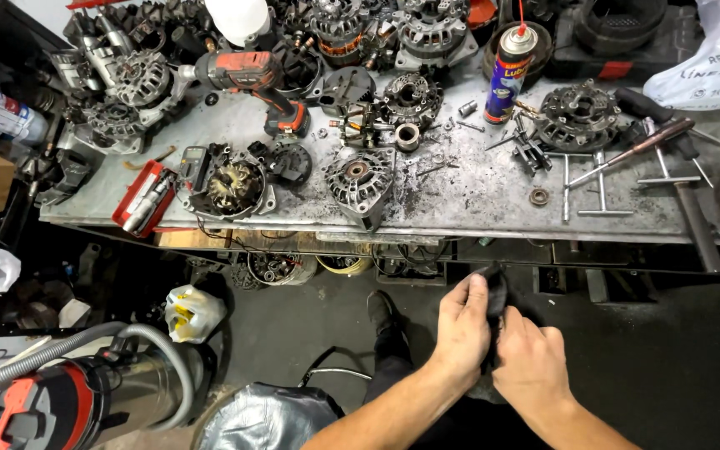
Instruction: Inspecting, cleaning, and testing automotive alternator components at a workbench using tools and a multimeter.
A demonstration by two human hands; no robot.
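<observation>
Left hand (462, 323) and right hand (532, 360) both closed on a small black part (497, 292), held together below the front edge of the metal workbench (477, 196), over the dark floor, alternator housing (361, 181) at that edge, spray can (506, 73) near the back.

Spray can (507, 73), blue with red-yellow label, far above fingers (478, 292) on bench (477, 204). White printed bag (710, 62) up right. Red case (145, 198) far left. White-yellow bag (192, 312) on floor, left.
</observation>
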